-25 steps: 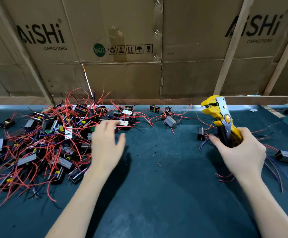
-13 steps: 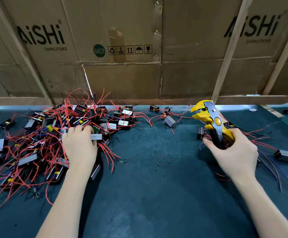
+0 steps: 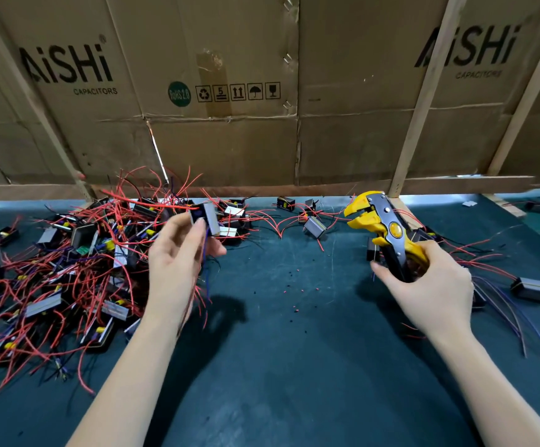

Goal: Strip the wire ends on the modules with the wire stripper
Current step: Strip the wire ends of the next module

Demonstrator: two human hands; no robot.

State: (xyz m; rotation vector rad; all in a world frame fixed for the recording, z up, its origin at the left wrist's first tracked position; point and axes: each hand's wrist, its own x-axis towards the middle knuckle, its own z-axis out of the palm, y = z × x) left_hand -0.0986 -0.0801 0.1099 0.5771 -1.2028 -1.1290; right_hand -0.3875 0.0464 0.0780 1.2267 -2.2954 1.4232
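My left hand [image 3: 178, 262] holds a small black and grey module [image 3: 205, 217] at its fingertips, lifted above the table, with red and purple wires trailing down past my wrist. A big heap of modules with tangled red wires [image 3: 68, 269] covers the table's left side. My right hand [image 3: 430, 288] grips the handles of the yellow and black wire stripper [image 3: 381, 227], whose jaws point up and to the left, apart from the held module.
The dark green table mat [image 3: 278, 366] carries small bits of cut insulation [image 3: 294, 285] at its middle. A few loose modules [image 3: 314, 225] lie at the back, more with purple wires [image 3: 534, 288] at the right. Cardboard boxes [image 3: 230, 91] form a wall behind.
My left hand has lifted one module out of the heap and brought it up and to the right. My right hand with the stripper has shifted slightly left and down.
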